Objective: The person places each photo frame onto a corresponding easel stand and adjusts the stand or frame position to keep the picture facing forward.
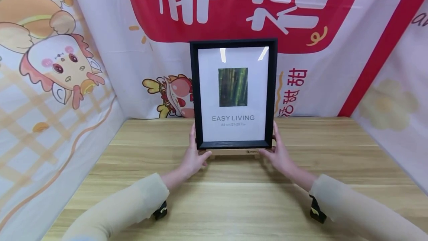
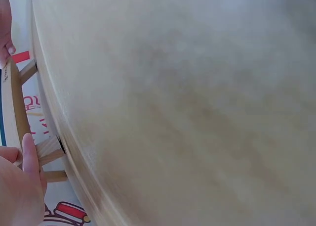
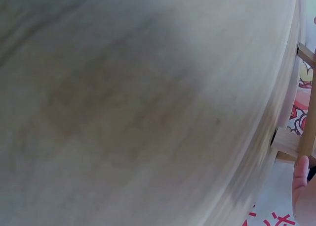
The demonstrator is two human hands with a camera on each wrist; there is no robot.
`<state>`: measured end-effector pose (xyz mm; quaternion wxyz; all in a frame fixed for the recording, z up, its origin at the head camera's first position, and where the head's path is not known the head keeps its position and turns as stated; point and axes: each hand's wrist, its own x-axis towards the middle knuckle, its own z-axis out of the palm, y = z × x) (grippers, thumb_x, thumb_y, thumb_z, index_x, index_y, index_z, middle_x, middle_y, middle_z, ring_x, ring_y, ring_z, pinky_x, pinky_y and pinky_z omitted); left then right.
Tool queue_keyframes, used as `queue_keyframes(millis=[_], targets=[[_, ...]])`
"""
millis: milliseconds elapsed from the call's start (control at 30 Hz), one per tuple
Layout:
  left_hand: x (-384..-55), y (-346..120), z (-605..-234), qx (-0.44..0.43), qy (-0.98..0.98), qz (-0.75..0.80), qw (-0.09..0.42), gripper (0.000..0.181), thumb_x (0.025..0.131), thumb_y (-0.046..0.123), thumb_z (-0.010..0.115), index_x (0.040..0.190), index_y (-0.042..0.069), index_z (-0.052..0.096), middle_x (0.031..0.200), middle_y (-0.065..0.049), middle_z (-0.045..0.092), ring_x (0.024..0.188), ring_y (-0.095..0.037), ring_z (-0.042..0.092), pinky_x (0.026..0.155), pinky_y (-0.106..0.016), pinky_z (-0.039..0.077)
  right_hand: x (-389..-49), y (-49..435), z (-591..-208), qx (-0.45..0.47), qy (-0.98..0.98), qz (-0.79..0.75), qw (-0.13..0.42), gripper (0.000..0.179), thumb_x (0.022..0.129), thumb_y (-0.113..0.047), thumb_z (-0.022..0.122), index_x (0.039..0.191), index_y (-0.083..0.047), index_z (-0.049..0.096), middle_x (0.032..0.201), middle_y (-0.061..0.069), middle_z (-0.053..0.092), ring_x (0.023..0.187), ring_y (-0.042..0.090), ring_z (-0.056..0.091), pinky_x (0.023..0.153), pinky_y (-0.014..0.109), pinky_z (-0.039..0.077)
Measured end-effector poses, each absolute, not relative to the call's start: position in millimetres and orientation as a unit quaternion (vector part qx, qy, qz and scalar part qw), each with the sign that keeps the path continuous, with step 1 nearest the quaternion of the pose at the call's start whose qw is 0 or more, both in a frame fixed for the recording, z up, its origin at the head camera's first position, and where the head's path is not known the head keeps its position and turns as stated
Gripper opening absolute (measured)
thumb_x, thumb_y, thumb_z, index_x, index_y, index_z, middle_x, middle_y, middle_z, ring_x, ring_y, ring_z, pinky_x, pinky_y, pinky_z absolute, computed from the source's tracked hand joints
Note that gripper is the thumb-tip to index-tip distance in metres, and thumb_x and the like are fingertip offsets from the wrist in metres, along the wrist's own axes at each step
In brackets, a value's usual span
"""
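A black picture frame [image 1: 234, 133] stands upright, leaning slightly back, on the ledge of a small wooden easel [image 1: 230, 152]. Behind its glazing is a white sheet with a green bamboo picture and the words EASY LIVING. My left hand [image 1: 194, 159] grips the ledge's left end, thumb in front, other fingers up beside the frame and partly hidden. At the opposite end my right hand [image 1: 279, 157] grips in the same way. In the left wrist view the left thumb [image 2: 30, 157] lies against the ledge; the right wrist view has the right thumb [image 3: 301, 171] beside an easel leg [image 3: 286, 143].
The easel's feet stand on a wood-grain table [image 1: 230, 203] near its back edge. A white cloth with a large red panel [image 1: 234, 14] hangs behind. Cartoon-printed cloth [image 1: 63, 62] covers the left side, and another printed cloth [image 1: 388, 103] the right.
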<state>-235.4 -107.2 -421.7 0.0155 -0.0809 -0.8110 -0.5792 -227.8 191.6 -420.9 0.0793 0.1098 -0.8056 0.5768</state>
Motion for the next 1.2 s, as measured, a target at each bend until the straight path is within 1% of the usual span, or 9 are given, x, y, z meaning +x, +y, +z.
queue_keyframes(millis=[100, 200, 333, 600, 800, 933, 1067, 1167, 1200], targets=[[-237.1, -106.5, -422.1, -0.081, -0.811, -0.580, 0.008, 0.118, 0.087, -0.004, 0.069, 0.143, 0.062, -0.012, 0.159, -0.016, 0.012, 0.068, -0.034, 0.061, 0.049, -0.039, 0.056, -224.9, 193.2, -421.4, 0.107, -0.808, 0.573, 0.084, 0.115, 0.082, 0.016, 0.067, 0.156, -0.034, -0.006, 0.137, 0.035, 0.031, 0.093, 0.046, 0.062, 0.073, 0.029, 0.057], [-238.0, -106.0, -423.1, -0.083, -0.808, -0.583, 0.005, 0.116, 0.087, -0.004, 0.068, 0.146, 0.057, -0.010, 0.157, -0.019, 0.016, 0.072, -0.037, 0.062, 0.048, -0.039, 0.056, -222.6, 194.9, -422.3, 0.109, -0.813, 0.566, 0.086, 0.116, 0.082, 0.015, 0.067, 0.156, -0.035, -0.006, 0.135, 0.035, 0.032, 0.091, 0.046, 0.063, 0.071, 0.030, 0.058], [-238.5, -105.1, -423.6, -0.088, -0.804, -0.587, 0.007, 0.114, 0.087, -0.006, 0.068, 0.150, 0.049, -0.010, 0.158, -0.019, 0.013, 0.071, -0.036, 0.061, 0.048, -0.039, 0.056, -221.9, 195.8, -422.4, 0.110, -0.814, 0.563, 0.090, 0.116, 0.082, 0.015, 0.068, 0.156, -0.036, -0.005, 0.135, 0.035, 0.033, 0.091, 0.045, 0.063, 0.070, 0.028, 0.057], [-238.0, -102.5, -422.8, -0.084, -0.802, -0.591, 0.006, 0.120, 0.086, -0.006, 0.069, 0.143, 0.063, -0.012, 0.162, -0.009, 0.005, 0.074, -0.036, 0.062, 0.049, -0.039, 0.056, -223.1, 197.8, -421.4, 0.104, -0.822, 0.552, 0.091, 0.115, 0.082, 0.014, 0.068, 0.156, -0.035, -0.005, 0.137, 0.035, 0.032, 0.095, 0.047, 0.062, 0.075, 0.027, 0.056], [-238.3, -101.4, -422.9, -0.073, -0.806, -0.587, 0.009, 0.120, 0.086, -0.004, 0.070, 0.141, 0.065, -0.012, 0.161, -0.008, 0.009, 0.070, -0.036, 0.061, 0.049, -0.038, 0.056, -225.4, 198.9, -421.1, 0.105, -0.824, 0.549, 0.090, 0.114, 0.082, 0.014, 0.068, 0.156, -0.033, -0.005, 0.138, 0.036, 0.032, 0.097, 0.048, 0.061, 0.075, 0.025, 0.055], [-238.1, -101.7, -423.4, -0.082, -0.805, -0.587, 0.014, 0.120, 0.085, -0.005, 0.070, 0.143, 0.063, -0.010, 0.161, -0.011, 0.010, 0.071, -0.036, 0.061, 0.050, -0.041, 0.056, -225.7, 200.2, -421.5, 0.105, -0.826, 0.546, 0.088, 0.115, 0.082, 0.013, 0.068, 0.156, -0.034, -0.006, 0.138, 0.036, 0.031, 0.097, 0.049, 0.061, 0.074, 0.026, 0.056], [-235.3, -110.0, -420.9, -0.099, -0.825, -0.556, 0.034, 0.115, 0.084, 0.000, 0.074, 0.150, 0.053, -0.005, 0.157, -0.015, 0.021, 0.100, -0.037, 0.060, 0.077, -0.046, 0.057, -221.6, 205.6, -419.0, 0.098, -0.837, 0.534, 0.070, 0.114, 0.084, 0.007, 0.071, 0.155, -0.034, -0.009, 0.142, 0.036, 0.029, 0.100, 0.051, 0.060, 0.079, 0.035, 0.057], [-231.1, -124.4, -413.2, -0.100, -0.858, -0.503, 0.034, 0.105, 0.086, 0.018, 0.076, 0.153, 0.047, 0.001, 0.154, -0.013, 0.028, 0.123, -0.036, 0.049, 0.095, -0.050, 0.048, -212.6, 216.0, -411.7, 0.104, -0.845, 0.521, 0.059, 0.110, 0.086, -0.001, 0.072, 0.156, -0.027, -0.010, 0.145, 0.035, 0.025, 0.111, 0.056, 0.052, 0.091, 0.049, 0.050], [-229.2, -130.1, -408.8, -0.100, -0.871, -0.481, 0.026, 0.101, 0.086, 0.026, 0.075, 0.153, 0.046, 0.002, 0.154, -0.013, 0.029, 0.125, -0.037, 0.047, 0.096, -0.053, 0.046, -208.0, 220.6, -408.1, 0.105, -0.853, 0.508, 0.057, 0.108, 0.088, -0.006, 0.071, 0.156, -0.025, -0.010, 0.148, 0.034, 0.023, 0.117, 0.056, 0.047, 0.095, 0.055, 0.046]])
